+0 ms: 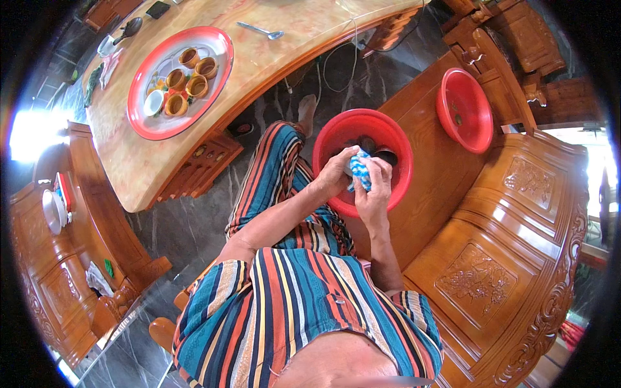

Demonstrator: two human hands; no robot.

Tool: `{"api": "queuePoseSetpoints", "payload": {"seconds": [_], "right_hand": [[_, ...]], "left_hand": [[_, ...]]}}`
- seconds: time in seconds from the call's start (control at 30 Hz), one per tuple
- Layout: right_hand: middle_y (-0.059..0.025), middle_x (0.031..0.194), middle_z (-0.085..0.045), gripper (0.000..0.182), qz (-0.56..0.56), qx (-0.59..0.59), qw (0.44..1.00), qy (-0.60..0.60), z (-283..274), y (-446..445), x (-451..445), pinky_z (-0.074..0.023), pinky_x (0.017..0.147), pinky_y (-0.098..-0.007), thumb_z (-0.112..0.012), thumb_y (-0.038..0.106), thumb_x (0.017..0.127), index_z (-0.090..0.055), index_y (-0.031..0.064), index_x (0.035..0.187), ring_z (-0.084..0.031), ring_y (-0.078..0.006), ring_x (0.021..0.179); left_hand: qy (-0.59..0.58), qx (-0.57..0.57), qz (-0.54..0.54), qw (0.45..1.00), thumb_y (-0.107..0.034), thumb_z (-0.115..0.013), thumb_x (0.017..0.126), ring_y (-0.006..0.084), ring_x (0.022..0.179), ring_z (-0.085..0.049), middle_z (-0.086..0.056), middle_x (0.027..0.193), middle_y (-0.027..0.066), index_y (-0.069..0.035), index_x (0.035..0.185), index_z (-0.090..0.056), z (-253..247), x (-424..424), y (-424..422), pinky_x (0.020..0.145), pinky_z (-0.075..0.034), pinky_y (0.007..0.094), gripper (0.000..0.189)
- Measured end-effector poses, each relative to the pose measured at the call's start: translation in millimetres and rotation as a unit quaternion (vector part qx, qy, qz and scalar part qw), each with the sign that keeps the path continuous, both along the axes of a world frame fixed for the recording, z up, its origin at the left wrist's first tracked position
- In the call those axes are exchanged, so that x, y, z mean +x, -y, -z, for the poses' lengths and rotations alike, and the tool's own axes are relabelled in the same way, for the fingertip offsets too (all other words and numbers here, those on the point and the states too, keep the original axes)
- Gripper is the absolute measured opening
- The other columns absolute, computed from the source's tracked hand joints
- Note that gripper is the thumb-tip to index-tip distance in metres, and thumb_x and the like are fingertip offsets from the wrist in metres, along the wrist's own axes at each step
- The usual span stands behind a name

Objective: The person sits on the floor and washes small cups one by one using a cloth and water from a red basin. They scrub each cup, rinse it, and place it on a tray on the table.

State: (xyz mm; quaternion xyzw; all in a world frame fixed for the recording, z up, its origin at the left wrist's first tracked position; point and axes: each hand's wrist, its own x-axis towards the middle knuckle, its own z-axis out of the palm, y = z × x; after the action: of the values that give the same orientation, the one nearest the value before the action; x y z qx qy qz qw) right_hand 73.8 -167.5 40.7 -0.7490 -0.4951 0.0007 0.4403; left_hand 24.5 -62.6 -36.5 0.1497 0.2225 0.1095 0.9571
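Observation:
Over a red plastic basin (pixel 325 138) on the wooden bench, my two hands meet around a blue-and-white cloth (pixel 360 169). My right hand (pixel 376 184) grips the cloth with bent fingers. At its left side, my left hand (pixel 336 170) holds a small pale object (pixel 348 168), perhaps a cup, mostly covered by the cloth and fingers. Below the hands, inside the basin, lie several dark round items (pixel 386 155), partly hidden; I cannot tell exactly what they are.
A second red basin (pixel 466 109) sits further right on the bench (pixel 432 160). On the marble-topped table (pixel 271 58) are a red-rimmed round tray (pixel 138 97) with several brown cups (pixel 175 79) and a white cup (pixel 154 103), plus a metal spoon (pixel 262 30). A cable (pixel 324 72) hangs by the table.

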Motion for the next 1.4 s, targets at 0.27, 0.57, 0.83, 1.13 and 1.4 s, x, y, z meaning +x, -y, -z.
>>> {"api": "queuePoseSetpoints", "payload": {"seconds": [0.27,0.57,0.83,1.13,1.4], "right_hand": [[-0.0176,0.109,-0.054,0.035,0.037,0.013,0.999,-0.002,10,-6,15,-0.0429,0.09,-0.0423,-0.066,0.004,0.078,-0.056,0.0018,0.111,-0.052,-0.0343,0.104],[-0.0179,0.109,-0.055,0.034,0.027,0.01,0.999,-0.015,8,0,1,-0.0436,0.09,-0.0427,-0.067,0.008,0.08,-0.056,0.0002,0.111,-0.052,-0.0345,0.103],[-0.0158,0.107,-0.056,0.032,0.015,-0.069,0.996,-0.049,36,14,6,-0.0445,0.087,-0.0405,-0.067,0.004,0.078,-0.057,0.0032,0.108,-0.054,-0.0339,0.101],[-0.0143,0.101,-0.053,0.036,-0.098,-0.25,0.954,0.136,139,-2,13,-0.0489,0.075,-0.0436,-0.052,0.002,0.076,-0.056,0.0098,0.111,-0.055,-0.0326,0.085],[-0.0189,0.113,-0.052,0.041,-0.165,-0.335,0.925,0.065,158,-3,17,-0.0494,0.081,-0.0469,-0.048,0.005,0.08,-0.052,0.0081,0.121,-0.056,-0.0368,0.093]], "left_hand": [[-0.063,0.029,-0.008,0.998,-0.044,-0.055,0.091,0.0139,0.081,-0.063,-0.066,0.088,-0.0011,-0.014,0.097,-0.061,2,-1,4,0.072,-0.05,0.0313,0.031],[-0.112,-0.029,-0.045,0.992,-0.044,-0.058,0.089,0.0183,0.082,-0.063,-0.065,0.09,0.0044,-0.01,0.099,-0.058,-15,0,2,0.075,-0.051,0.0343,0.036],[-0.127,0.122,-0.067,0.982,-0.045,-0.056,0.091,0.0166,0.081,-0.062,-0.064,0.095,0.0066,-0.008,0.114,-0.054,-3,-2,-32,0.063,-0.051,0.0319,0.043],[-0.151,0.13,-0.04,0.979,-0.045,-0.053,0.092,0.0157,0.086,-0.062,-0.067,0.099,0.0081,-0.013,0.111,-0.056,-13,-7,-42,0.068,-0.044,0.0299,0.038],[-0.094,0.103,-0.015,0.99,-0.037,-0.063,0.088,0.0231,0.088,-0.065,-0.066,0.099,0.0082,-0.006,0.11,-0.058,-7,-10,-37,0.066,-0.056,0.0367,0.038]]}}
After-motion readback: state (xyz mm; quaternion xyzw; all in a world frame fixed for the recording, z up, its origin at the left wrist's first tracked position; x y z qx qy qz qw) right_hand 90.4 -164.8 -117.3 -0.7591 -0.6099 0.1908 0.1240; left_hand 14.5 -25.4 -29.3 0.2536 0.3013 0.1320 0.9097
